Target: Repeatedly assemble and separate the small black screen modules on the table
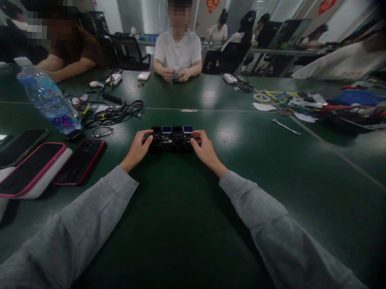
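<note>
In front of me on the green table (176, 229) sits a low row of black electronic modules (172, 140), with two small pale-blue screens and some exposed circuit parts. My left hand (139, 148) grips the row's left end between thumb and fingers. At the opposite end, my right hand (207, 150) pinches the right side in the same way. Both forearms, in grey sleeves, reach forward over the table. The fingertips behind the modules are partly hidden.
On the left are a tilted-looking water bottle (49, 97), a red-edged phone (81, 162), a pink-cased phone (32, 169) and tangled black cables (117, 113). To the right lie a wrench (286, 127) and a heap of coloured wires (310, 100). A person (178, 50) sits opposite.
</note>
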The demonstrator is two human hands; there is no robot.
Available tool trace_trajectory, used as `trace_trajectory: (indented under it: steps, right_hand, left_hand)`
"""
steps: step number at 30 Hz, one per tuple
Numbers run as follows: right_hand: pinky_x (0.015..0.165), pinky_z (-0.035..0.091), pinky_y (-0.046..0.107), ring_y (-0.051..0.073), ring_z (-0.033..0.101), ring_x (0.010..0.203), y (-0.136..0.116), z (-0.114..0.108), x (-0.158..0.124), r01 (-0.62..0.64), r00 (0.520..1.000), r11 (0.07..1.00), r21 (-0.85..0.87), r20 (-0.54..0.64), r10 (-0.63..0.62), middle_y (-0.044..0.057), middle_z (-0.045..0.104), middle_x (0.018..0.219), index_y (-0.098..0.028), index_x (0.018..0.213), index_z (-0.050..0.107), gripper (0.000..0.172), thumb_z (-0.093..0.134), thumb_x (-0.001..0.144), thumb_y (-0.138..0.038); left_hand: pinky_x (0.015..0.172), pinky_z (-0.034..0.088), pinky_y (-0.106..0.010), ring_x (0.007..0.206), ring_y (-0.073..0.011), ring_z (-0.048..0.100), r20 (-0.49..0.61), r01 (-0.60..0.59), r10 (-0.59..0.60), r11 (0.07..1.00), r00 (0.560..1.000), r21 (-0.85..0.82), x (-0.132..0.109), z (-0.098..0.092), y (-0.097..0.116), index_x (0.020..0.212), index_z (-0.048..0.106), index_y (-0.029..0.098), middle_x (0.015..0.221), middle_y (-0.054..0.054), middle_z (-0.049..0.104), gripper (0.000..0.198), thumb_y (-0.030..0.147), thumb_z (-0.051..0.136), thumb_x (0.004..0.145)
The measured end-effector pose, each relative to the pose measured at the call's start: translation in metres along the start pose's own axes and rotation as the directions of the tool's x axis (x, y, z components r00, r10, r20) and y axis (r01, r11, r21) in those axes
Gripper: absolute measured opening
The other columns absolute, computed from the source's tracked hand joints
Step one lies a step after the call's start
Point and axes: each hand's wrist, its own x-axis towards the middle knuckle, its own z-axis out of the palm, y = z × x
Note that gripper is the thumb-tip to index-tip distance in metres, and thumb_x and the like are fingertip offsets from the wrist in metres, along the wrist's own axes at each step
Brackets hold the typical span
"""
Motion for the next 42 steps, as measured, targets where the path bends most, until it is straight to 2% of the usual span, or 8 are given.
trace_trajectory:
  steps: [13,19,26,42]
  right_hand:
    - [0.081,0.050,0.040,0.021,0.061,0.090,0.0000,-0.0008,-0.0005,-0.010,1.000,1.000,-0.005,0.009,0.010,0.007,0.062,0.102,-0.021,0.109,0.051,0.023,0.054,0.089,-0.030]
    - [0.082,0.050,0.041,0.022,0.061,0.092,-0.0013,-0.0012,-0.0011,-0.013,1.000,1.000,-0.014,0.016,0.013,0.008,0.062,0.104,-0.021,0.110,0.051,0.023,0.053,0.089,-0.032]
    - [0.080,0.050,0.040,0.021,0.061,0.088,-0.0007,-0.0001,-0.0003,-0.013,1.000,1.000,0.001,0.003,0.013,0.008,0.063,0.101,-0.020,0.109,0.051,0.023,0.054,0.088,-0.031]
    - [0.081,0.051,0.041,0.023,0.061,0.094,-0.0051,-0.0016,-0.0014,-0.027,0.999,0.999,-0.017,0.024,0.028,0.009,0.063,0.105,-0.021,0.109,0.050,0.023,0.053,0.089,-0.032]
  left_hand:
    - [0.090,0.052,-0.041,0.100,-0.0216,0.060,0.032,0.041,-0.042,0.999,0.999,0.029,0.0012,-0.0007,-0.0061,0.125,0.057,0.020,0.114,-0.010,0.060,0.036,0.039,0.052,0.095]
    - [0.087,0.053,-0.040,0.098,-0.0213,0.060,0.035,0.038,-0.038,0.999,0.999,-0.012,-0.0003,-0.0013,-0.0040,0.124,0.058,0.022,0.113,-0.010,0.061,0.033,0.037,0.053,0.094]
    - [0.088,0.052,-0.041,0.099,-0.0213,0.060,0.034,0.048,-0.049,0.999,0.998,0.026,0.0009,-0.0012,-0.0042,0.125,0.057,0.021,0.114,-0.010,0.060,0.035,0.038,0.053,0.095]
    - [0.090,0.052,-0.042,0.100,-0.0218,0.060,0.026,0.030,-0.031,0.999,0.999,0.019,-0.0008,-0.0012,-0.0015,0.123,0.058,0.021,0.112,-0.009,0.060,0.034,0.037,0.053,0.094]
